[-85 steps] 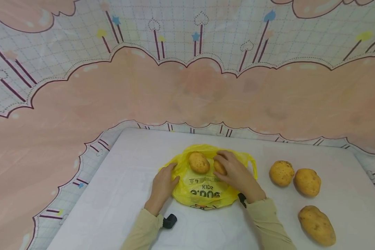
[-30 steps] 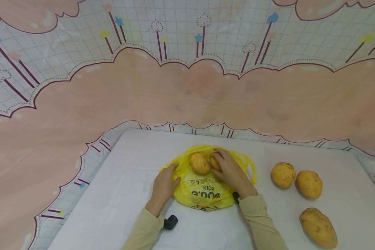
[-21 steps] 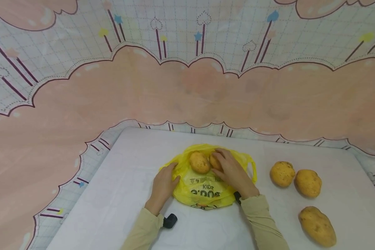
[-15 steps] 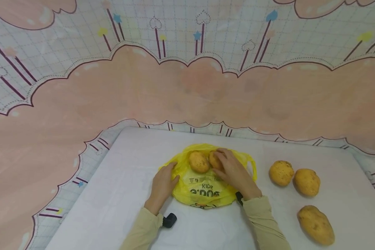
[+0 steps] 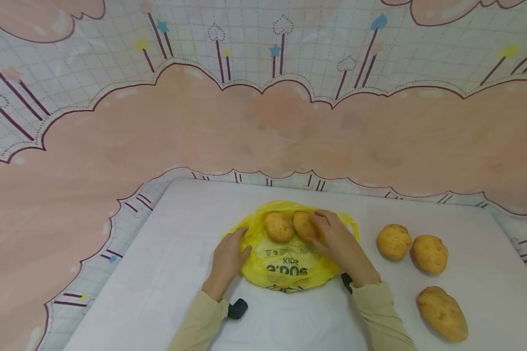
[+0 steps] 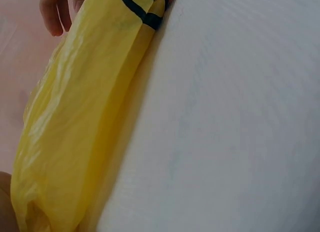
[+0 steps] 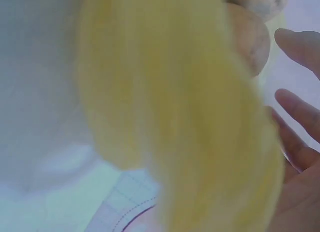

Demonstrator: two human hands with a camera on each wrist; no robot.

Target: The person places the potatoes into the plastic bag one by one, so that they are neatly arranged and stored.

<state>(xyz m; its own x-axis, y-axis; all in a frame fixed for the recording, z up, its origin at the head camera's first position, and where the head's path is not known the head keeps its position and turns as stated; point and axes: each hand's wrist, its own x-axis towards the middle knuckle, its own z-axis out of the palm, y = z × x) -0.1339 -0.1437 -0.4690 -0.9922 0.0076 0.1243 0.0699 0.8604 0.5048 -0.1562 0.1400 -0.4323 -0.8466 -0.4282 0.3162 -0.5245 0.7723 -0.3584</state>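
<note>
A yellow plastic bag lies on the white table with its mouth spread wide and printed lettering on it. Two potatoes are inside: a left potato and, touching or nearly touching it, a right potato. My left hand holds the bag's left rim between thumb and fingers. Over the bag's right side is my right hand, its fingers spread beside the right potato. In the right wrist view a gap shows between those fingers and the potatoes. Most of my left hand is outside the left wrist view.
To the right of the bag, two potatoes sit side by side, a rounder potato and a lumpy potato. A longer potato lies nearer the front right. A patterned cloth hangs behind the white table.
My right hand put the potato down against the other one in the bag, then let go and drew back to the right. My left hand stayed at the rim.
</note>
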